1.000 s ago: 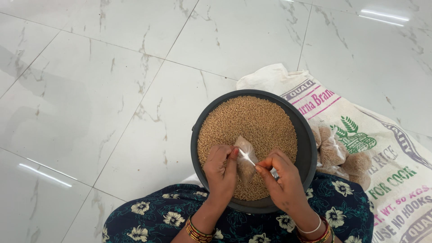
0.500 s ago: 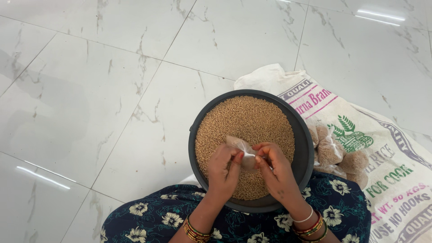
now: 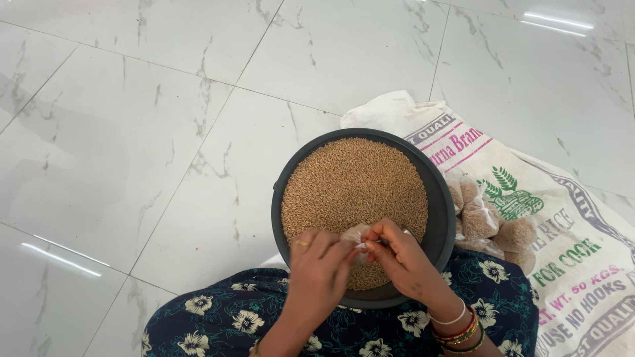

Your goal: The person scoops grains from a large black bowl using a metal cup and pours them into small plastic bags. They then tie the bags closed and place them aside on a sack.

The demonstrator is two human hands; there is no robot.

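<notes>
Both grips closed on one small clear plastic packet (image 3: pixel 357 237): left hand (image 3: pixel 321 268) pinches its near side with fingertips, right hand (image 3: pixel 400 258) pinches the other side, thumb and forefinger tight at what looks like the top edge. Packet sits between the hands, just above the grain (image 3: pixel 354 192) at the near rim of the dark round pan (image 3: pixel 436 198), and is mostly hidden by fingers, so I can't say if it's full or already torn.

Risks, near first. The pan rests on the lap, on the floral dress (image 3: pixel 264 317), with no hand steadying it. A hard tug at the packet could tilt it and send grain over the near rim onto cloth and floor. If the plastic gives way suddenly, the contents could scatter wide instead of dropping into the pan, since the packet is close to the rim, not over the middle. A scrap of torn plastic could fall into the grain and be hard to spot. The bangles on the right wrist (image 3: pixel 460 327) could snag the rim.

Further out: more filled packets (image 3: pixel 489 221) lie just beside the pan on the printed sack (image 3: pixel 569 244); a tipped pan would bury them. The marble floor (image 3: pixel 132 132) is glossy, so spilled grain would roll far.
</notes>
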